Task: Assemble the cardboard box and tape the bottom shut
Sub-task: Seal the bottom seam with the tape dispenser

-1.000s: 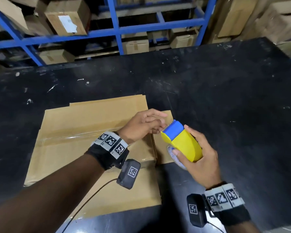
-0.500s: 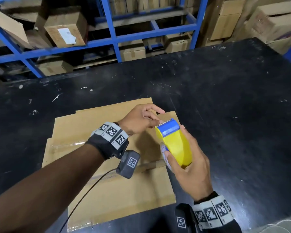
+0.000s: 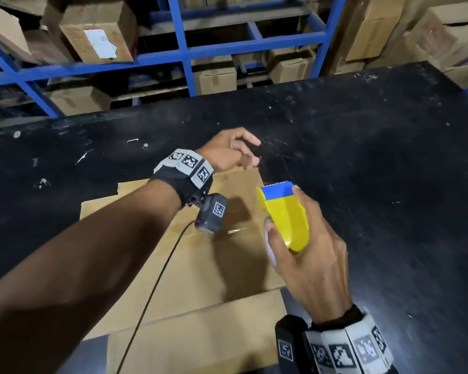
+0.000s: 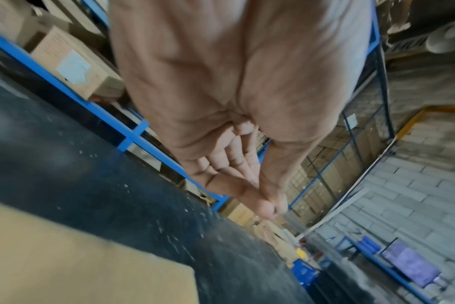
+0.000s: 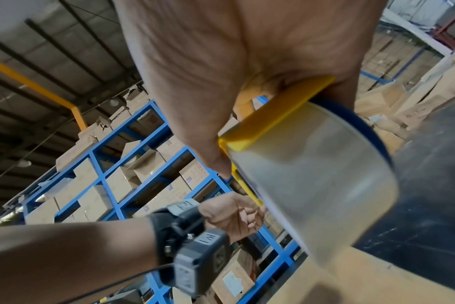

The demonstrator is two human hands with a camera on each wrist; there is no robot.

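Cardboard box, folded flat, lay on the black table toward its near-left part, its far-right corner just under the two hands. The right hand was wrapped around a yellow tape dispenser with a blue cutting edge, thumb on its left side and the other fingers curled over its right side; it was held above the right edge of the cardboard. The right wrist view showed the roll of clear tape sitting in the dispenser under the palm. The left hand was raised beyond the far edge of the box, over the table, thumb and forefinger pressed together in a pinch while the remaining fingers curled loosely. A strip of clear tape ran from that pinch back to the blue edge, stretched in the air between the two hands. Both wrists wore black bands with square printed markers. Behind the table stood blue shelving holding brown cartons.
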